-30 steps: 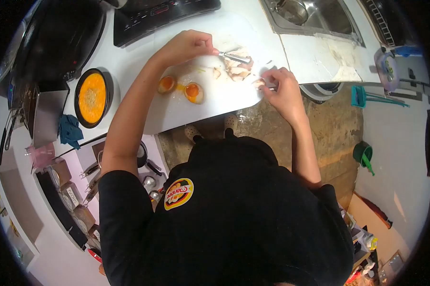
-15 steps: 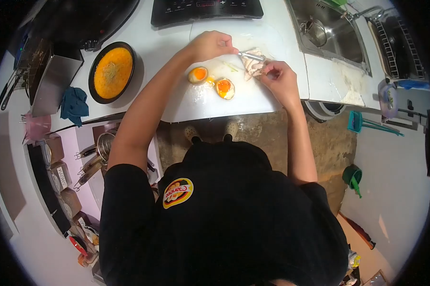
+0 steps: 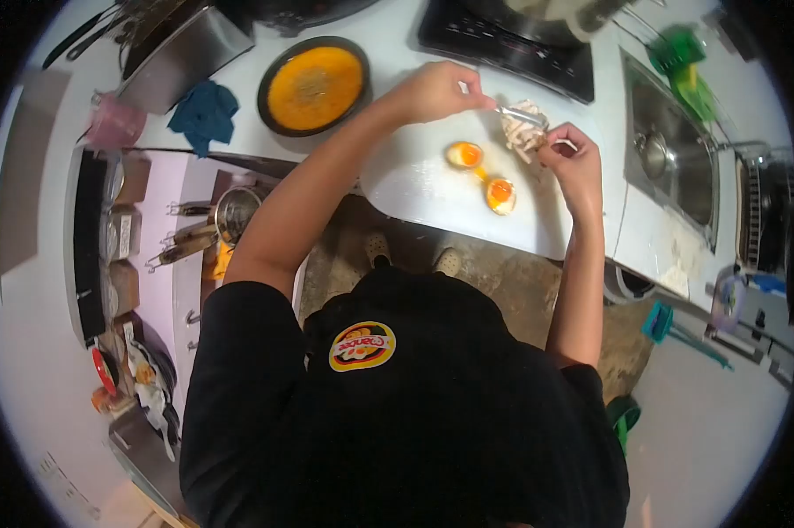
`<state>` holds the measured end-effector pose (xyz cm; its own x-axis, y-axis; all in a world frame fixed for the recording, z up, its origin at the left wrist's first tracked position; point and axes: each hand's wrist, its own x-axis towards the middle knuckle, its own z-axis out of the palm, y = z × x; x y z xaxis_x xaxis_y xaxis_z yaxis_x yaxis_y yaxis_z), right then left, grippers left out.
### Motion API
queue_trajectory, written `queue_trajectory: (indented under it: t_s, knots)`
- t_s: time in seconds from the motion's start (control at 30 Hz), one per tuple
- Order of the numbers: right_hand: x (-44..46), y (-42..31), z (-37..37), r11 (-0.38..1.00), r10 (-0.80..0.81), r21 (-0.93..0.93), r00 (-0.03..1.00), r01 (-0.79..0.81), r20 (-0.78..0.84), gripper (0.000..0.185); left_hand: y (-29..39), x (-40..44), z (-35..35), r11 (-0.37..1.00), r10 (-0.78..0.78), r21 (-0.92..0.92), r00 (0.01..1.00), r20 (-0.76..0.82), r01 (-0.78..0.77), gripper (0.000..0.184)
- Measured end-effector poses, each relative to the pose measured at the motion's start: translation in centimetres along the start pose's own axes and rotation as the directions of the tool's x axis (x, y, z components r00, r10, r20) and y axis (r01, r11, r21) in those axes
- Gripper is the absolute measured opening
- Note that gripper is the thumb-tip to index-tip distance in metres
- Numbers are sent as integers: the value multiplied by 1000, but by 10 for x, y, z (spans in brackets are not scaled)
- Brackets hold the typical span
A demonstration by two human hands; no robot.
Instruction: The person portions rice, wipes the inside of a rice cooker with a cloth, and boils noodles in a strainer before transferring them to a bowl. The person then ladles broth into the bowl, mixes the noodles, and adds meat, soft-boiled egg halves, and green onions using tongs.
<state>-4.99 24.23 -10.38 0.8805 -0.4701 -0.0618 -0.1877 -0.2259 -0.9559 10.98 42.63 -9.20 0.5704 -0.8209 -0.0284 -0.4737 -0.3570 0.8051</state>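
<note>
My left hand pinches one end of a slim silver metal utensil; its exact kind is hard to see. The utensil lies across a small heap of pale, ragged meat on the white cutting board. At the heap's right edge, my right hand has its fingertips closed on the meat. Two halves of a soft-boiled egg, one egg half farther left and another egg half nearer me, lie yolk up, with runny yolk between them.
A black bowl of orange soup stands left of the board, beside a blue cloth. Behind the board is an induction cooker with a pot on it. The sink is at the right.
The view has swung, so the counter appears shifted and tilted, and the pot on the cooker now shows. Both hands stay at the meat, with the metal utensil still in the left.
</note>
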Motion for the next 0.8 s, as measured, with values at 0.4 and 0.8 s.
queue_trajectory:
  t_s: [0.4, 0.8]
  knots:
    - [75, -89, 229, 946, -265, -58, 864, 319, 429, 17, -87, -150, -161, 934, -268, 115, 876, -402, 338, 30]
    - [74, -102, 245, 749, -257, -497, 883, 439, 392, 21, -68, -129, -191, 696, -345, 495, 846, -405, 521, 46]
